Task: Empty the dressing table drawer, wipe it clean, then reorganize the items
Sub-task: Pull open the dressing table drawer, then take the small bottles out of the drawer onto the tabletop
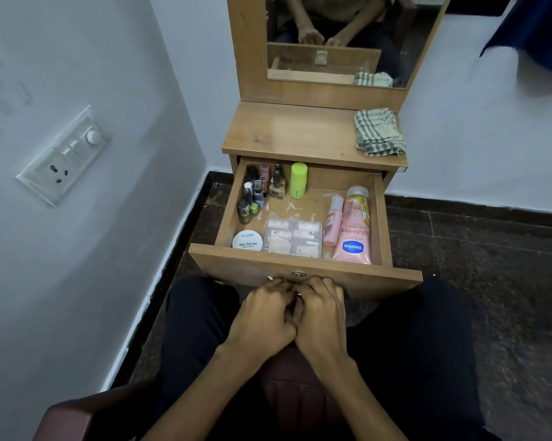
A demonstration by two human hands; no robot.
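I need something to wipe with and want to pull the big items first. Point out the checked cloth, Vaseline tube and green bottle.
checked cloth (379,132): head view, middle of folds.
Vaseline tube (355,232): head view, pink body.
green bottle (298,180): head view, its side.

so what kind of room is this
Most likely a bedroom or dressing corner in a home: a small wooden dressing table with a mirror stands against the wall, and its open drawer holds nail polish bottles and a Vaseline lotion tube.

- Drawer (303,268) mid-back floor lies bare between the green tube (298,180) and pink bottles (352,230).
- Tabletop (293,135) is open left of the checked cloth (379,132).
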